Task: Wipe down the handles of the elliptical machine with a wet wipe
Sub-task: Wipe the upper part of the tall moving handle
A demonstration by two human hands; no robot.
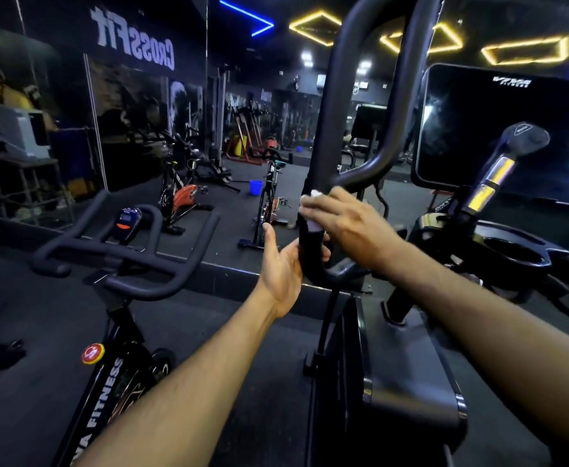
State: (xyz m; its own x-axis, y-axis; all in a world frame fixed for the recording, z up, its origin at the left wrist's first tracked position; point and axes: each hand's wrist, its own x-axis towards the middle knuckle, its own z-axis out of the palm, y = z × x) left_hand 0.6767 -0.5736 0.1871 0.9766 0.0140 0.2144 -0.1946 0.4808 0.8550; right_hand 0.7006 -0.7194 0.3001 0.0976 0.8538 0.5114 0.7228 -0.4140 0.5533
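The handle of the elliptical machine is standing near the centre of the frame. It is a thick black tube with a matte surface. From its lower bend it is rising up, and higher it is forming a long loop that is going out of the frame at the top centre. The grey body of the machine is lying below it, in the lower right part of the frame.

The wet wipe is white and crumpled. Only small parts of it are showing, one above the fingers and one below them, against the black tube.

The right hand is coming in from the right side of the frame. Its fingers are curling around the handle and are pressing the wipe against it, just above the lower bend. The hand is holding the wipe and the tube together.

The left hand is coming from the lower centre of the frame. Its palm is lying against the left side of the handle, just under the right hand. The thumb is pointing up and is standing apart from the tube, while the fingertips are showing around the other side of the tube. So this hand is gripping the handle loosely.

At the left of the frame a spin bike with black handlebars is standing. At the upper right a dark console screen is facing the person.
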